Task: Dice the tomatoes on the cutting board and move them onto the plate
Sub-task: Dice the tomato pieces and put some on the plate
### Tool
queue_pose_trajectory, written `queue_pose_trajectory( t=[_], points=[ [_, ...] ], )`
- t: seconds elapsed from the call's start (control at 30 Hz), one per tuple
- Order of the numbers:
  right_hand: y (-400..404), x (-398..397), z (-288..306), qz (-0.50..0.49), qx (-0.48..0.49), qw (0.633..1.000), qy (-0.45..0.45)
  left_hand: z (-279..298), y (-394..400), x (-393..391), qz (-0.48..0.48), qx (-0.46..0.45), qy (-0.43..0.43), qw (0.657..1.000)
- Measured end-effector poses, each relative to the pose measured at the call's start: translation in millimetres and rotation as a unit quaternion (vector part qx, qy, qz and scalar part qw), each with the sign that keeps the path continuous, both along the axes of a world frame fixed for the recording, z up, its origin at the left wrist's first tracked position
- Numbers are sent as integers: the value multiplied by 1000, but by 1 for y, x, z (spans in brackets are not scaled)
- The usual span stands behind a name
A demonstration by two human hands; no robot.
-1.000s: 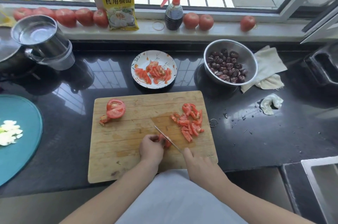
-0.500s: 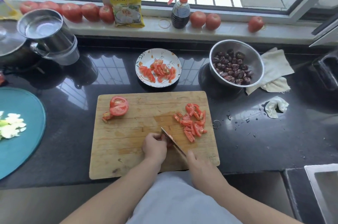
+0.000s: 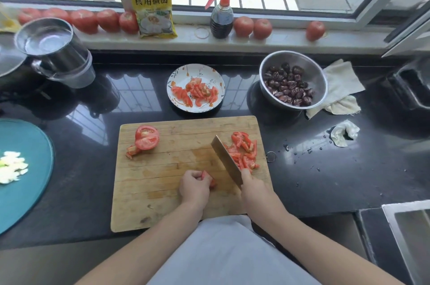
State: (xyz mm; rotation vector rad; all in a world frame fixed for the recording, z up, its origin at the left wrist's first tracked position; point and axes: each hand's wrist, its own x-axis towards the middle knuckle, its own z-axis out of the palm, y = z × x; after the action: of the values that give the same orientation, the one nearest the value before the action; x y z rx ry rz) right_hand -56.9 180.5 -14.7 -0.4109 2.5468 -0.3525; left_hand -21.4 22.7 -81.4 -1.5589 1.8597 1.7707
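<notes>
On the board: my two hands are low on the cutting board [image 3: 149,194], which lies on the dark counter [image 3: 325,180] right in front of me.
Left hand: my left hand [image 3: 194,188] has its fingers curled over a small tomato piece [image 3: 207,178], pinning it to the wood near the board's middle.
Right hand: my right hand [image 3: 254,188] is wrapped round the handle of the knife [image 3: 226,160]; the handle itself is hidden inside my fist.
Blade: it is tilted, lifted off the wood, its flat side leaning against the cut pile, its tip pointing away from me.
Cut pile: the tomato chunks [image 3: 244,150] sit heaped at the right side of the board, just beyond my right hand.
Tomato half: a tomato half [image 3: 147,137] waits cut-face-up at the far left corner, with a scrap [image 3: 131,151] just beside it.
Plate: the patterned plate [image 3: 183,75] stands just behind the board, with red pieces on it.
Right of the plate: a steel bowl [image 3: 311,68] holds dark wrinkled fruit, with a cloth [image 3: 342,82] next to it.
Windowsill: whole tomatoes [image 3: 83,21] line up beside a yellow packet [image 3: 152,5] and a spray bottle [image 3: 222,16].
Far left: a teal board [image 3: 28,145] holds pale chopped bits.
</notes>
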Motion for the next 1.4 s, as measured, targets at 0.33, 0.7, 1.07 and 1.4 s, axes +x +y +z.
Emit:
queue_pose_trajectory(
  t=[0.33,0.7,1.07,1.4],
  points=[
    [-20,28,14,149,52,987,-10,-4,-2,3,46,33,-8,998],
    [-28,28,20,150,91,984,-13,-6,-2,-2,39,23,-28,999],
    [2,34,12,158,106,981,-32,-4,-4,-4,27,9,-50,998],
    [-41,8,1,49,-22,998,-29,5,-1,-9,-17,-35,-57,998]
  ],
)
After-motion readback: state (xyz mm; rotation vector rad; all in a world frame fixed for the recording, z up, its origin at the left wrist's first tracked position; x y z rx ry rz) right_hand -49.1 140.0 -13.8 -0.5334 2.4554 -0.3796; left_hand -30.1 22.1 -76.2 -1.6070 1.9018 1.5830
